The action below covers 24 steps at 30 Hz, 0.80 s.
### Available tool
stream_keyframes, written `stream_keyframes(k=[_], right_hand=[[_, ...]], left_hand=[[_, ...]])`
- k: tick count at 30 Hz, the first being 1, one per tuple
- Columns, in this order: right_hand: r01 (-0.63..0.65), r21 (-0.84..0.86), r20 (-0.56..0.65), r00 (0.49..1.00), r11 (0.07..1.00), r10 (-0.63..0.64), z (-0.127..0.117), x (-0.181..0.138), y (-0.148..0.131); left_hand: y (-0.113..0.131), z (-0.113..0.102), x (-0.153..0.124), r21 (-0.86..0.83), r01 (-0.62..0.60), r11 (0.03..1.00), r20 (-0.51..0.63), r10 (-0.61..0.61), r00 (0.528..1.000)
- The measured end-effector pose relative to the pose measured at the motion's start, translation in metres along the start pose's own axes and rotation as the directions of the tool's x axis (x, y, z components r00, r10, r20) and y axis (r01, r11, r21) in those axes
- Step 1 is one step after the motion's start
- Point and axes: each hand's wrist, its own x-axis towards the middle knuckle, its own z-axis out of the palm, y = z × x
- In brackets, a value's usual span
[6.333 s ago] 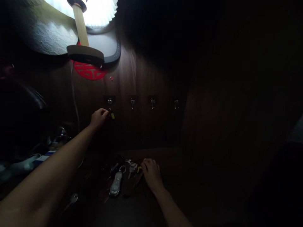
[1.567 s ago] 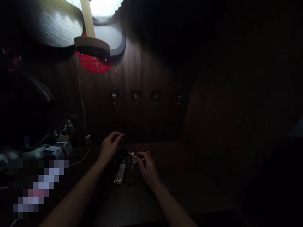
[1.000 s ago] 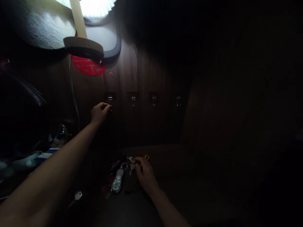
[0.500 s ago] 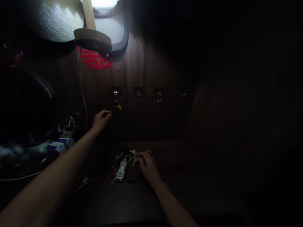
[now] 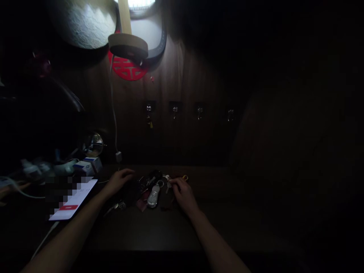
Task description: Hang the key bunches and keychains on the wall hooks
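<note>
The person's left hand (image 5: 121, 181) is lying on the dark table (image 5: 148, 231), with its fingers gently curved and nothing showing in them. The right hand (image 5: 184, 195) is resting beside a messy pile of metal keys (image 5: 168, 186) in the middle of the table. Its fingertips (image 5: 175, 182) are touching the pile, but it is too dark to tell if they are pinching anything. A shiny silver oval key fob (image 5: 153, 196) is lying in the pile, and a little gold ring (image 5: 185, 177) is sitting near the right hand. A loose silver key (image 5: 115, 207) is lying just below the left hand.

On the brown wood-grain wall (image 5: 182, 76), four small metal hooks (image 5: 174, 110) are sitting in a row. A small yellow tag (image 5: 151, 124) is hanging from the hook on the far left.

A flat phone (image 5: 73, 199) with a white screen and a red bar is lying on the table, partly blurred. Two small white boxes (image 5: 87, 167) are sitting near it. A thin white cord (image 5: 114, 113) is hanging down the wall.
</note>
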Motion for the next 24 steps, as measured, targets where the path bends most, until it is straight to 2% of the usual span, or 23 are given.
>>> stream_keyframes(k=[5, 12, 18, 21, 24], right_hand=[[-0.019, -0.008, 0.006, 1.000, 1.000, 0.019, 0.000, 0.000, -0.001], [-0.036, 0.006, 0.014, 0.999, 0.999, 0.036, -0.001, 0.000, -0.003], [-0.028, -0.001, 0.038, 0.999, 1.000, 0.028, 0.001, 0.000, 0.000], [-0.034, -0.005, 0.046, 0.998, 0.999, 0.034, 0.001, 0.000, 0.000], [-0.030, -0.009, 0.053, 0.998, 1.000, 0.031, 0.000, 0.000, -0.001]], left_hand=[[-0.009, 0.001, -0.023, -0.007, -0.014, 1.000, 0.049, 0.014, 0.999], [-0.004, 0.000, -0.052, -0.047, -0.001, 0.999, 0.076, 0.004, 0.997], [0.004, -0.009, -0.072, -0.094, 0.024, 0.995, 0.198, -0.005, 0.980], [0.006, -0.009, -0.076, -0.051, 0.019, 0.999, 0.232, -0.006, 0.973], [0.006, -0.003, -0.075, 0.011, -0.053, 0.999, 0.213, 0.050, 0.976]])
